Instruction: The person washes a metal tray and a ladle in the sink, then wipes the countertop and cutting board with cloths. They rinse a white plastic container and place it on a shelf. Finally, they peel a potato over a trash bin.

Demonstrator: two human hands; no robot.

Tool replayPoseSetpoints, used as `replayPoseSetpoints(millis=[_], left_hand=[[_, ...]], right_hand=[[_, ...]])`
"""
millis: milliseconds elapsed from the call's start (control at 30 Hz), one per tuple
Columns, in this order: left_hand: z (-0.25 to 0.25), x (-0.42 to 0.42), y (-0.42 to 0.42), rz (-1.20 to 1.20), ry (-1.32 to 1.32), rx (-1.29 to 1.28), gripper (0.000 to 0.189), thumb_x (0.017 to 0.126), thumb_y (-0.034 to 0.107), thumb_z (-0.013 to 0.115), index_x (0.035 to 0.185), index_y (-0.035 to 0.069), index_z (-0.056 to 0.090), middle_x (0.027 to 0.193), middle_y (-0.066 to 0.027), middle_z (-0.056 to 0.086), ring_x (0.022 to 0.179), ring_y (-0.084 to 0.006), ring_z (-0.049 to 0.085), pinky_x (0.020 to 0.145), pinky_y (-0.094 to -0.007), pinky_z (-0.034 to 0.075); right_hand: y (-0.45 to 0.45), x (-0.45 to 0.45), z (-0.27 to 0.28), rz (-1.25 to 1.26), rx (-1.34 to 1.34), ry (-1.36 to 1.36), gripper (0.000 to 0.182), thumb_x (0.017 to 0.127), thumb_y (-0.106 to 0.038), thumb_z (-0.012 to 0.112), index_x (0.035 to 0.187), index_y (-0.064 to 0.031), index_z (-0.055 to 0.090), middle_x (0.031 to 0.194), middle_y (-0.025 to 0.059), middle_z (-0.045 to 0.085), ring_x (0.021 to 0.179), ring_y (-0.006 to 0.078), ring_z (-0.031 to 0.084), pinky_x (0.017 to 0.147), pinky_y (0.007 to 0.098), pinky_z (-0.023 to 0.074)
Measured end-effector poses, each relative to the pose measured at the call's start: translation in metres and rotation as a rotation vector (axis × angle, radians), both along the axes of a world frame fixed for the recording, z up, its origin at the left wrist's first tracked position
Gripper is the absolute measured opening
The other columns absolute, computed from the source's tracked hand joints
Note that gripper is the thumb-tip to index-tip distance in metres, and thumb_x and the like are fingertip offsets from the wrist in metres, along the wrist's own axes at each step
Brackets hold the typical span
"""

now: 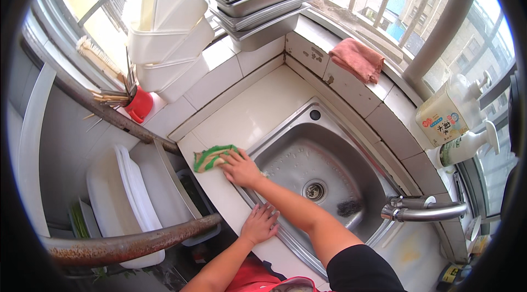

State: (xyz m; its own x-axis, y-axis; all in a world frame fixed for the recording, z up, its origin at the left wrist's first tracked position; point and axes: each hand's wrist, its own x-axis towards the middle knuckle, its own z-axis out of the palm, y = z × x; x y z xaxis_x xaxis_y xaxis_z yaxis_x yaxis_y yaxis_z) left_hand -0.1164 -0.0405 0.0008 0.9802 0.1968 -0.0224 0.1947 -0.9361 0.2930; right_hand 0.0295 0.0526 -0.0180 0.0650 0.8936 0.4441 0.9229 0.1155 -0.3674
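Note:
A green and beige cloth (208,159) lies bunched on the white tiled counter (234,121), left of the stainless steel sink (296,160). My right hand (242,168) presses on the cloth's right end, fingers over it. Nearer to me, my left hand (260,223) rests with spread fingers on the counter's front strip by the sink rim, holding nothing. Water drops dot the basin, and a dark scouring pad (349,208) lies in it, right of the drain (315,190).
A chrome faucet (428,211) stands right. Stacked white plastic containers (169,45), steel pans (259,8), a red mug with utensils (140,104), a pink cloth (357,59) and pump bottles (465,148) line the ledge. A rusty pipe (136,240) crosses lower left.

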Motion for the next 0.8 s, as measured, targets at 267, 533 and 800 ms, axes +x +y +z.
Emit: replayPoseSetpoints(millis=[267,533,800], left_hand=[[0.001,0.001,-0.001,0.0,-0.041,-0.018,0.036,0.073,0.033,0.054,0.102,0.014,0.059,0.116,-0.0045,0.05,0.115,-0.0208,0.039,0.098,-0.0415,0.026],[-0.005,0.002,-0.001,-0.014,-0.077,-0.01,0.036,0.072,0.031,0.054,0.103,0.013,0.059,0.115,-0.0056,0.05,0.116,-0.0224,0.038,0.099,-0.0439,0.023],[-0.01,0.003,-0.005,-0.04,-0.122,-0.01,0.035,0.073,0.029,0.052,0.102,0.009,0.058,0.114,-0.0092,0.049,0.116,-0.0264,0.037,0.102,-0.045,0.019]], right_hand=[[-0.008,0.229,-0.005,-0.866,-0.065,-0.196,0.029,0.077,-0.028,0.045,0.097,-0.0131,0.06,0.102,0.0056,0.055,0.1,0.0221,0.045,0.089,0.0394,0.0303],[-0.18,0.218,-0.006,-1.117,-0.148,-0.399,0.032,0.075,-0.03,0.051,0.099,-0.009,0.057,0.095,0.0083,0.056,0.092,0.0242,0.047,0.085,0.0376,0.033],[-0.344,0.168,0.02,-1.562,-1.033,-0.366,0.02,0.075,-0.022,0.052,0.083,-0.007,0.062,0.083,0.0058,0.059,0.087,0.0217,0.052,0.074,0.0346,0.0333]])
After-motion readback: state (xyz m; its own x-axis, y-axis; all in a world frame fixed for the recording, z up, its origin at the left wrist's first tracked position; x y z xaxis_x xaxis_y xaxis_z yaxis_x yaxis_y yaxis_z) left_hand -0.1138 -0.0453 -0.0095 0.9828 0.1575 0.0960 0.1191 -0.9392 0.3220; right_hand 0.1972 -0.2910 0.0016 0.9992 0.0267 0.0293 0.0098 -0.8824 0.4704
